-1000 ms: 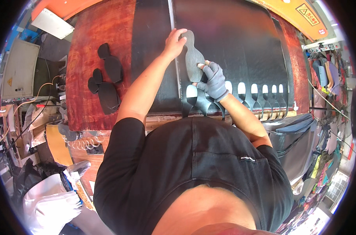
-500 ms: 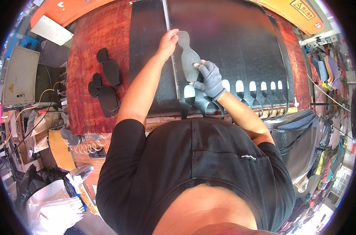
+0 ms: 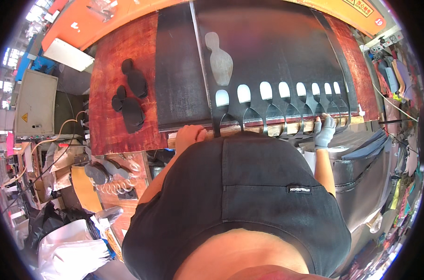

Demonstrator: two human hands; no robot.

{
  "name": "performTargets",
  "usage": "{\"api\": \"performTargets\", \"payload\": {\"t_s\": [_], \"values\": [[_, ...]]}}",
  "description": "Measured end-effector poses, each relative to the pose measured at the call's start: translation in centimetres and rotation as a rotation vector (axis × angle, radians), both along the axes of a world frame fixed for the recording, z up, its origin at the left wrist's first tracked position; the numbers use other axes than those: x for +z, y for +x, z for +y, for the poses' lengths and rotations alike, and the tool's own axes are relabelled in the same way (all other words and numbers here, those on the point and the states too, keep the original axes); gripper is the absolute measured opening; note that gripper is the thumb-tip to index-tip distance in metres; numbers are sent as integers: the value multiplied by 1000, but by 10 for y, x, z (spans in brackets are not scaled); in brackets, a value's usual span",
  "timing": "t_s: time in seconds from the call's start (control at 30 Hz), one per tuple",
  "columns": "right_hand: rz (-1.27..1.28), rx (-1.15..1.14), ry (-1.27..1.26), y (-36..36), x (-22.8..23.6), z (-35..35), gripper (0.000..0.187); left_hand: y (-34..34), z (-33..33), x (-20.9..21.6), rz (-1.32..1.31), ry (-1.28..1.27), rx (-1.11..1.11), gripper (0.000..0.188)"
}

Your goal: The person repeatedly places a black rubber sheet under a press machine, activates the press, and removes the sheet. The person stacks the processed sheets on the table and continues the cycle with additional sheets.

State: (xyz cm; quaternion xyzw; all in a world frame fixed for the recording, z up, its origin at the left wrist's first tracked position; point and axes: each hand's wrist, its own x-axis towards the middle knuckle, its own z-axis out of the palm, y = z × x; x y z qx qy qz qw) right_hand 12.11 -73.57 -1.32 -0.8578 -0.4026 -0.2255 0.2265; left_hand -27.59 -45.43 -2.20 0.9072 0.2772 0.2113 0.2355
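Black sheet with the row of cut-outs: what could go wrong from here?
1. The narrow strips of the black sheet bend over the wooden front edge, near the gloved right hand; a strip might catch or tear if pulled.
2. The grey sole-shaped piece lies on the sheet with neither hand on it, so a tug on the sheet could shift it.
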Motion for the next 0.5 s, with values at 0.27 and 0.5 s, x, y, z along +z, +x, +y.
{"api": "performTargets", "payload": {"t_s": [0.27, 0.5], "values": [[4, -37, 172, 65, -1, 106, 26, 64, 76, 9, -133, 305, 164, 19], [12, 25, 148, 142, 13, 228, 25, 144, 180, 3, -32, 416, 332, 33]]}}
